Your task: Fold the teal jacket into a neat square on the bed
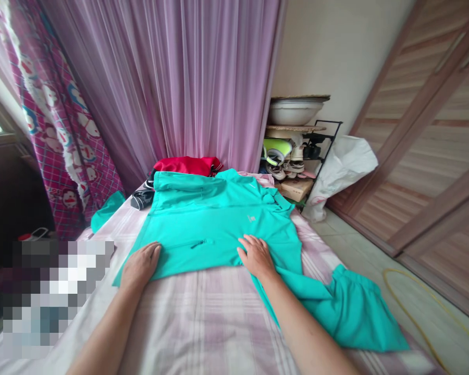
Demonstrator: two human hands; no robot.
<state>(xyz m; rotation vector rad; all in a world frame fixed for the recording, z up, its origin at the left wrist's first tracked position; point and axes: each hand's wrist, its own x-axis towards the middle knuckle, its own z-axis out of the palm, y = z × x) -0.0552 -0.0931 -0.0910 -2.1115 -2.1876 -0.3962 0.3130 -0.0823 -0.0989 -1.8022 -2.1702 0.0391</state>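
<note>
Both left hand and right hand rest on the turquoise jacket, right fingers slightly apart, left together, seemingly flat.

Teal jacket: cloth directly beneath left hand and right hand hidden by fingers and palms. Chest logo, just beyond right fingertips: too small to read. Red garment, farther beyond the fingers: lower part hidden behind jacket. Pixelated patch, left of left fingers: contents cannot be told. Wardrobe, well right of right fingers: cut off by frame edge.
</note>
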